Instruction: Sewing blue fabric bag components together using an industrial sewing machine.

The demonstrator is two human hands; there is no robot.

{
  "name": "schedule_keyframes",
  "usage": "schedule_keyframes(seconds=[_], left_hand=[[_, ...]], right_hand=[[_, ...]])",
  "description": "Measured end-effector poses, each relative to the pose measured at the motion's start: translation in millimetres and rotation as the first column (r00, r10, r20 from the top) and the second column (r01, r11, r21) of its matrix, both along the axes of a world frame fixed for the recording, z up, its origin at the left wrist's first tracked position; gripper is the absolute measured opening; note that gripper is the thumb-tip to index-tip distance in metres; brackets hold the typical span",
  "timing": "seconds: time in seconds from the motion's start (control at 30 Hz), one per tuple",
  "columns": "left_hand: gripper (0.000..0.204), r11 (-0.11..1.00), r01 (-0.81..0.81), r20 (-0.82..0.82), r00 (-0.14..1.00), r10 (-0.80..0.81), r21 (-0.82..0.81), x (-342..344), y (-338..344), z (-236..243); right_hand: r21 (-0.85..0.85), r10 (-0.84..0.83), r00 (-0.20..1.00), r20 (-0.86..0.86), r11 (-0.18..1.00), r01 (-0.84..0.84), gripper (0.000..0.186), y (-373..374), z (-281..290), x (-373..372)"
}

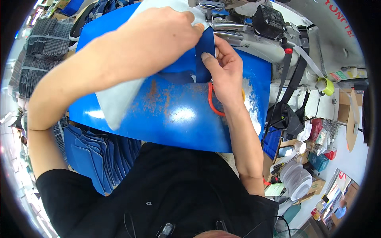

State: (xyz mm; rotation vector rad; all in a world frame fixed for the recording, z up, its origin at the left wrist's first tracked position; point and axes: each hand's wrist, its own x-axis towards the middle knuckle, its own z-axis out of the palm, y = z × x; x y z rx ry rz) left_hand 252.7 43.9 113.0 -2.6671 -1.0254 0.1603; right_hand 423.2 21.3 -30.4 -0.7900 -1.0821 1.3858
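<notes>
My left hand (164, 37) reaches across a pale grey fabric panel (119, 103). Its fingers are bent and pinched at the upper end of a navy fabric strip (203, 65), close to the presser foot of a sewing machine (228, 25). My right hand (226, 65) grips the strip's right edge, thumb on top and fingers behind. The strip hangs toward me over the blue table (170, 127). Beneath my right wrist lies an orange-red handle (211, 101), its other parts covered. Another dark navy piece (176, 77) lies left of the strip.
Stacked blue fabric panels (95, 154) sit below the table's left edge. Tied bundles of dark pieces (45, 43) rise at the far left. Dark straps (289, 79) hang at the machine's right. Beyond them, a shelf holds white thread cones (295, 180) and small boxes.
</notes>
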Motion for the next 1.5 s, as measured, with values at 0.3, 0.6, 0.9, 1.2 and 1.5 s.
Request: schedule_keyframes(seconds=[0.3,0.6,0.9,1.2,1.5], left_hand=[[0.041,0.995,-0.068,0.345,0.934,0.089,-0.074,23,-11,-21],[0.037,0.948,-0.251,0.643,0.697,0.317,-0.195,32,-34,-57],[0.105,0.982,0.021,0.607,0.789,0.098,-0.186,15,-119,-80],[0.061,0.98,0.067,0.597,0.8,0.061,-0.189,7,-123,-78],[0.021,0.658,0.244,0.674,0.502,0.543,-0.712,-12,-92,-47]], right_hand=[[0.014,-0.083,0.995,0.062,0.997,0.082,0.04,-7,1,-5],[0.029,-0.124,0.988,0.087,0.992,0.122,0.035,-26,-10,-1],[-0.112,-0.165,0.976,-0.14,0.982,0.15,0.029,-83,-4,2],[-0.059,-0.184,0.982,0.048,0.981,0.187,0.033,-100,2,10],[0.073,-0.252,0.957,0.141,0.967,0.244,0.032,-100,0,6]])
